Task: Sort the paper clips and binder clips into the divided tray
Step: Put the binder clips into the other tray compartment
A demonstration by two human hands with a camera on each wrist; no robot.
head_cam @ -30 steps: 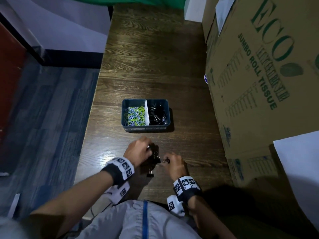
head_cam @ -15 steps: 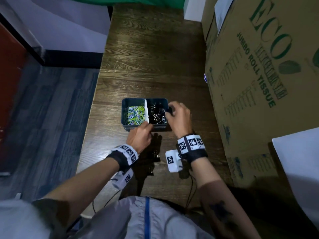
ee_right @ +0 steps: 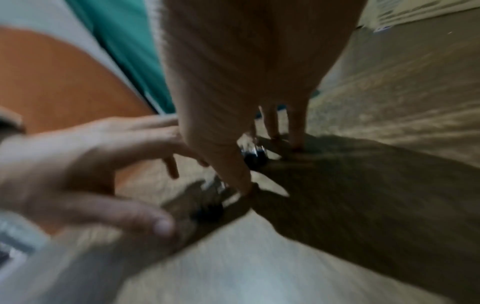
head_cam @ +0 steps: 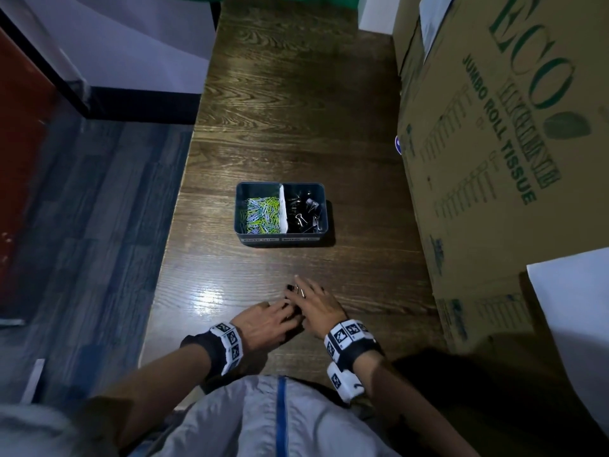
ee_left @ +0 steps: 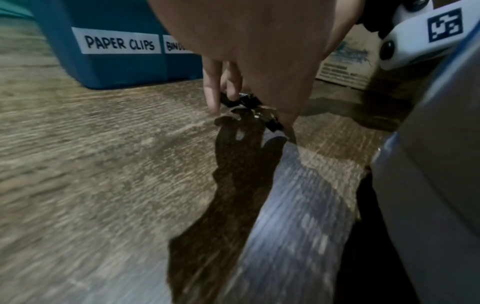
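Near the worktop's [head_cam: 296, 94] front edge, both hands reach with loose, spread fingers: left hand [head_cam: 267, 323] and right hand [head_cam: 316, 308] over scattered binder clips [ee_left: 246, 102], gripping nothing.

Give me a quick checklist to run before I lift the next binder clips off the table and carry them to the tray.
1. Loose binder clips within reach under the fingers: ok.
2. Left hand has a firm hold: cannot tell, fingers only touch them.
3. Right hand has a firm hold: cannot tell, blurred.
4. Divided tray upright on the table: ok.
5. Right compartment holds only binder clips: ok.
6. Path to the tray unobstructed: ok.
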